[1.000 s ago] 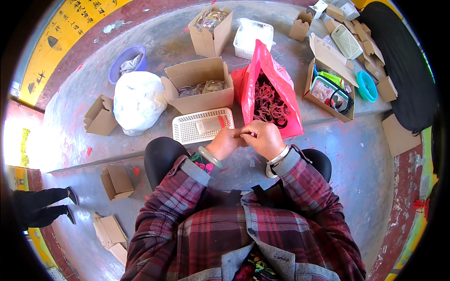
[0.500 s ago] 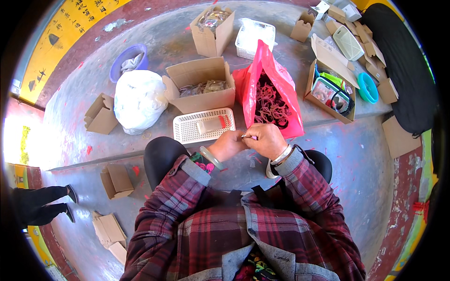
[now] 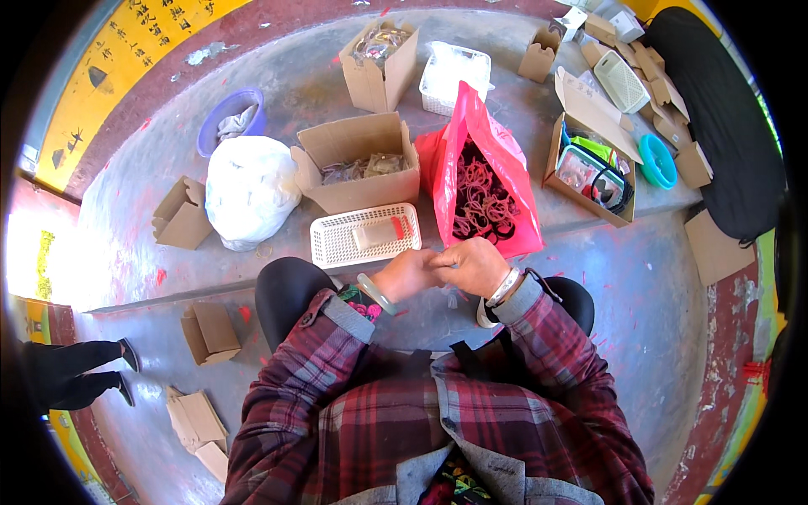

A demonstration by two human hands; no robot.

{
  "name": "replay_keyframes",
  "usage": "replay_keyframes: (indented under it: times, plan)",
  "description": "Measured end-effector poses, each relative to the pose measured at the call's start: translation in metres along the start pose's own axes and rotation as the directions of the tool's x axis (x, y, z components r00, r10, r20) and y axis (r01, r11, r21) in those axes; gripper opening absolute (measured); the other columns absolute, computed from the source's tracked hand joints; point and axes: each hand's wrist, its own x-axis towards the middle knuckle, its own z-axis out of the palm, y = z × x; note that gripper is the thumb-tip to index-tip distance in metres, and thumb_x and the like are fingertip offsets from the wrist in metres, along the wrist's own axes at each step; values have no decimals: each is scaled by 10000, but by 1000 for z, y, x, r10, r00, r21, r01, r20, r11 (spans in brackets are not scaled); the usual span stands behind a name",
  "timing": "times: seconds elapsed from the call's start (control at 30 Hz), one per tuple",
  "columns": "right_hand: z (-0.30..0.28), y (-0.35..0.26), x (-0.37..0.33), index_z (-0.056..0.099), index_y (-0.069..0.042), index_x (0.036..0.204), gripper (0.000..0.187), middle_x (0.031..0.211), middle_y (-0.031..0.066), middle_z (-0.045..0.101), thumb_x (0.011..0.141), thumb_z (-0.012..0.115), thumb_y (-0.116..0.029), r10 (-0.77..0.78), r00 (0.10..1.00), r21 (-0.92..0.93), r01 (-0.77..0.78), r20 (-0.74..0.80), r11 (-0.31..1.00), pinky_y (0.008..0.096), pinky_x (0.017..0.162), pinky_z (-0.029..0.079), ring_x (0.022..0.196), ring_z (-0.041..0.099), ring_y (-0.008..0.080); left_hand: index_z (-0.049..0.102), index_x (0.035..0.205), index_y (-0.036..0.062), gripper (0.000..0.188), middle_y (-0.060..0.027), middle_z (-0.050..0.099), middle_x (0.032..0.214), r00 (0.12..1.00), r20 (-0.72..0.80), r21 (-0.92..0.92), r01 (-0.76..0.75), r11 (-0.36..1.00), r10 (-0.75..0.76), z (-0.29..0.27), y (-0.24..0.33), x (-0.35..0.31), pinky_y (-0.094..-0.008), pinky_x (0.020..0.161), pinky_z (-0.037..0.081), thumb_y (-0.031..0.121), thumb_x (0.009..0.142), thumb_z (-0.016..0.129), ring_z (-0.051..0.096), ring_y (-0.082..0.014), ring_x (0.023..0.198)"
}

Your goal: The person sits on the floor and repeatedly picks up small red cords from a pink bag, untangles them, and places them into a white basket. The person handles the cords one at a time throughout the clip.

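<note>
Apparently mid-work, the left hand (image 3: pixel 404 274) and right hand (image 3: pixel 476 266) meet, any grasp unclear, finished count untellable, many loops (image 3: pixel 486 200) seemingly left at their one o'clock.

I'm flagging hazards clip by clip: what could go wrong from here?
The left hand and right hand meet; anything small between them is hidden and might slip unnoticed.
The white basket sits by the front edge of the platform, near the left hand; a bump could tip it.
The pink bag gapes open, with loops inside; a tug might spill some.
</note>
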Motion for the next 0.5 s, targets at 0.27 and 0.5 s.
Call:
replay_keyframes:
  times: [0.27, 0.5]
  plan:
    - [1, 0, -2, 633, -73, 678, 156, 626, 135, 563, 678, 558, -209, 49, 998, 16, -49, 27, 999, 386, 529, 441, 571, 566, 308, 592, 1025, 34, 301, -43, 634, 959, 999, 29, 82, -35, 996, 33, 0, 14, -1, -267, 797, 458, 82, 743, 687, 559, -101, 896]
    - [-2, -3, 0, 628, -67, 679, 171, 647, 148, 567, 683, 554, -221, 59, 985, -26, -56, 162, 998, 394, 526, 435, 578, 561, 318, 574, 1051, 23, 347, -49, 630, 979, 997, 54, 12, -58, 998, 57, 6, -3, 1, -270, 807, 454, 85, 733, 697, 555, -106, 897]
